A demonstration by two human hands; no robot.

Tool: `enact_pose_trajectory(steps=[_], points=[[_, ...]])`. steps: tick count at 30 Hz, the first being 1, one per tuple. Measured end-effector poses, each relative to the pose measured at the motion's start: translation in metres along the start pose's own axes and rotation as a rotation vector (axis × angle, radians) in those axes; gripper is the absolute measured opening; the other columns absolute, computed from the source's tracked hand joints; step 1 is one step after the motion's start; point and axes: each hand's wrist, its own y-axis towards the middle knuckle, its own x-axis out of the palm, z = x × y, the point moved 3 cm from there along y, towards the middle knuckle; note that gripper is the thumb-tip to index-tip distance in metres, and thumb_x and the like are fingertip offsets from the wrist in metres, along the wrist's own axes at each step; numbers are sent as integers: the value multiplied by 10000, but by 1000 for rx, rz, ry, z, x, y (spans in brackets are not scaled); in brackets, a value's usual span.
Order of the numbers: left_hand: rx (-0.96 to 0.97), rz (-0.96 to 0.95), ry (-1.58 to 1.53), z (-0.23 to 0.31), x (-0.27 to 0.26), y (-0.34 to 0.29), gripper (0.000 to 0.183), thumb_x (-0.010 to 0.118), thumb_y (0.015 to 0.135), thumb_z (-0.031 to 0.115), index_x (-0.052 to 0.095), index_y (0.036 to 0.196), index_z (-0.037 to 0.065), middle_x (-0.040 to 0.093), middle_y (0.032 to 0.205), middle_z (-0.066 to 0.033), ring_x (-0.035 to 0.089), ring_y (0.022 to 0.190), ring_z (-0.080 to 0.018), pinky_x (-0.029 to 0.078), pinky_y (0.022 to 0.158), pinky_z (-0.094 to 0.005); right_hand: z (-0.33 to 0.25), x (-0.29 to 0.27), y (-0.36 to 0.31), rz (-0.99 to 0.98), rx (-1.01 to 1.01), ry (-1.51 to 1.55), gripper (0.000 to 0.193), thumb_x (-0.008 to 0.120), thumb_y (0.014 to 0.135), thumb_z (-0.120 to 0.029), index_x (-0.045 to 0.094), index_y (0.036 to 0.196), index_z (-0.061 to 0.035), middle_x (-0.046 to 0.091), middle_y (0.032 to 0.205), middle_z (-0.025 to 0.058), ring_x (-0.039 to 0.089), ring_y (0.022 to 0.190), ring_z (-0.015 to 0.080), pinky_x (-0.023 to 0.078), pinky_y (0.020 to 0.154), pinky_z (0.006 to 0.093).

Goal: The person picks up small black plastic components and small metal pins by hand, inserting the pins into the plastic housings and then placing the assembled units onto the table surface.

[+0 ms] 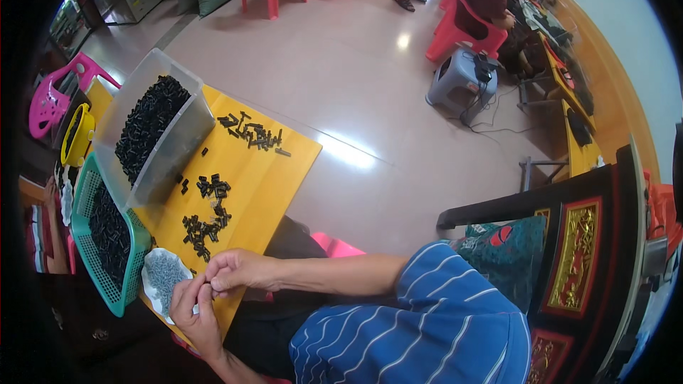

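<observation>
My left hand (196, 318) and my right hand (245, 271) meet over the near end of the yellow table (267, 183). Their fingertips are pinched together, and whatever small thing lies between them is hidden. Beside my left hand sits a white dish (151, 289) of tiny silvery pieces (168, 274), perhaps screws or pins. Just beyond my hands, small black cylindrical parts (206, 227) lie loose on the wood. Another scattered group of longer black parts (252, 133) is at the far end.
A clear plastic bin (162, 163) of black parts and a green basket (133, 270) of black parts stand along the left. Further off are a yellow basket (84, 135), a pink chair (48, 103), a grey stool (459, 82) with cables, and other people seated at right.
</observation>
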Motion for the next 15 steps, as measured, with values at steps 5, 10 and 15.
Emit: enact_pose_trajectory(steps=[5,10,15], points=[[60,-69,40,4,5,3,171,630,931,-36,702,1082,-72,645,1032,-112,613,941,-213,480,844,-301,2,0,-3,-38,162,-36,195,710,989,-294,658,1026,-110,701,918,-12,676,843,86,535,739,238],[130,-111,-22,-1,13,7,210,650,949,47,688,1128,-55,646,1118,-128,624,1009,-247,486,864,-313,-4,-6,-6,7,198,40,239,690,997,-354,658,1028,-119,708,963,-8,669,878,87,522,787,233],[-86,-58,107,11,10,-5,514,786,788,40,635,1274,-28,654,1156,-156,640,1047,-287,507,901,-379,3,5,0,-29,206,159,230,686,999,-325,659,1022,-98,710,997,13,666,916,95,517,836,246]])
